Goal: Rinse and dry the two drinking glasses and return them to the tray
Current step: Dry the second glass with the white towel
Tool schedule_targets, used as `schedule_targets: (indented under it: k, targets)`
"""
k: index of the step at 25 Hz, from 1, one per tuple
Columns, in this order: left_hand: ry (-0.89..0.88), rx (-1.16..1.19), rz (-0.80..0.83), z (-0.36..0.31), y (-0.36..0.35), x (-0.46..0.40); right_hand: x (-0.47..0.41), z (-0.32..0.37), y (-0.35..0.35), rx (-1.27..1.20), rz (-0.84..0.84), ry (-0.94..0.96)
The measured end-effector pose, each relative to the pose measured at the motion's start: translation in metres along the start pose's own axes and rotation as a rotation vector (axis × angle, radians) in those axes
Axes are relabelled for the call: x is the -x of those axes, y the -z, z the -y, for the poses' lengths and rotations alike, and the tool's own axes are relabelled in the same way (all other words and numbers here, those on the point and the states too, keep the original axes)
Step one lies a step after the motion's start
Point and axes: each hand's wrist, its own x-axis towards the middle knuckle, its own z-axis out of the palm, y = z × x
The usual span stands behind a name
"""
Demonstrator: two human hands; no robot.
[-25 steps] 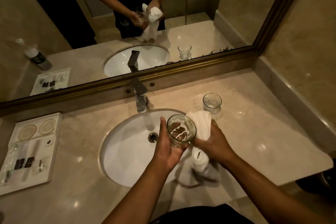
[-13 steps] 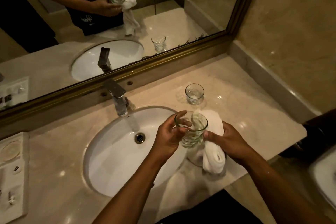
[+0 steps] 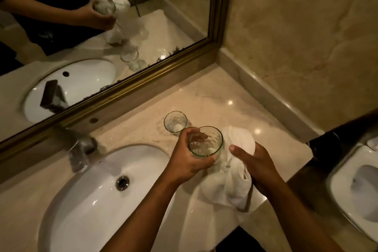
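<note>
Centre-right of the frame, item one: my left hand (image 3: 187, 159) wrapped around a clear drinking glass (image 3: 205, 142), fingers and thumb closed on its wall, mouth up, held above the counter (image 3: 214, 96) just right of the sink (image 3: 98, 186). Item two: my right hand (image 3: 258, 166), fingers gathered on a white towel (image 3: 235, 180) that is bunched against the glass's right side and trails down over the counter edge. Item three: second glass (image 3: 175, 121), upright on the counter just above and left of the held one, touching neither hand. Item four: faucet (image 3: 80, 152), left of centre, no water running that I can see. Item five: toilet (image 3: 353, 186), lower right. Item six: mirror (image 3: 102, 26), upper left, repeating the hands, towel and standing glass. Progress, as I judge it: rinsing looks finished for the held glass and drying is under way; whether the standing glass is dried I cannot tell. Tray not in view, so both returns remain. Writing: none legible; a pale mark on the dark shirt in the reflection is unreadable.
</note>
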Motion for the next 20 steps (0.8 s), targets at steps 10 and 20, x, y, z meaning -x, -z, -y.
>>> schedule_targets:
  k: [10, 20]
  targets:
    - [0.103, -0.229, -0.303, 0.026, -0.080, -0.152, -0.074, 0.007, 0.073, -0.192, -0.144, -0.159]
    - [0.104, -0.297, -0.346, 0.047, -0.093, -0.204, -0.102, 0.008, 0.084, -0.224, -0.093, -0.259]
